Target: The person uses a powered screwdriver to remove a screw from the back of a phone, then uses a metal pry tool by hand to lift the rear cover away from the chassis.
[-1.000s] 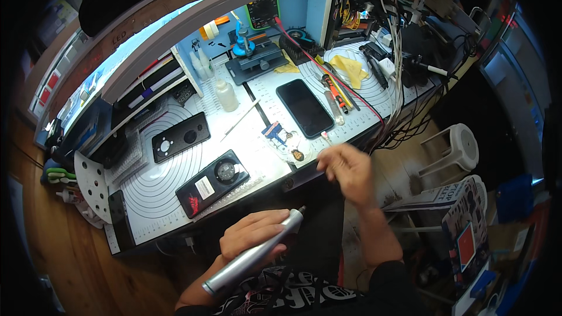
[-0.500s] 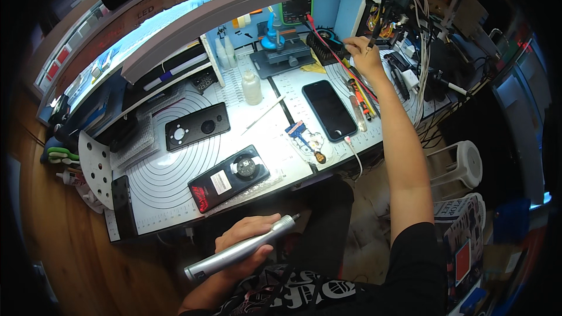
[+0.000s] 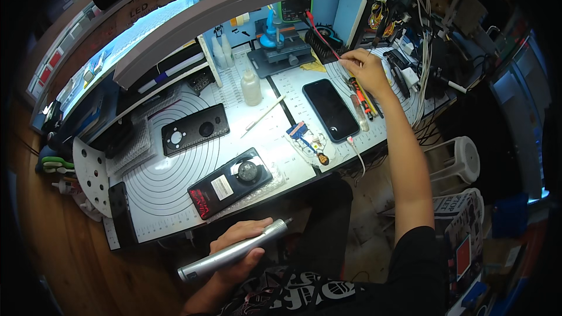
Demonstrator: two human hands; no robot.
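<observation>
The left hand [image 3: 237, 266] has its grip wrapped around a fat silver tool [image 3: 233, 251], with the fingers on top and the thumb on the near side. The silver tool is up in the air, just off the front edge of the desk [image 3: 254, 145]. Its thin dark tip points to the right.

The right hand [image 3: 369, 73] reaches over the right part of the desk, toward the back edge. Its grip is almost pinched together, with the fingers bent. I cannot tell if it has hold of anything. An orange and black tool [image 3: 359, 95] lies just beside it, on the side toward the front edge. A red wire [image 3: 325, 41] comes from the back edge to the fingers.

A phone with a dark screen [image 3: 329, 108] lies left of the orange and black tool. A white cord [image 3: 359, 157] hangs over the front edge near that phone. Another phone, back side up [image 3: 230, 182], lies by the front edge, partly over bubble wrap [image 3: 275, 178]. A black case [image 3: 192, 131] is farther back. A white bottle [image 3: 252, 89] stands toward the back edge, near a thin white stick [image 3: 263, 116].
</observation>
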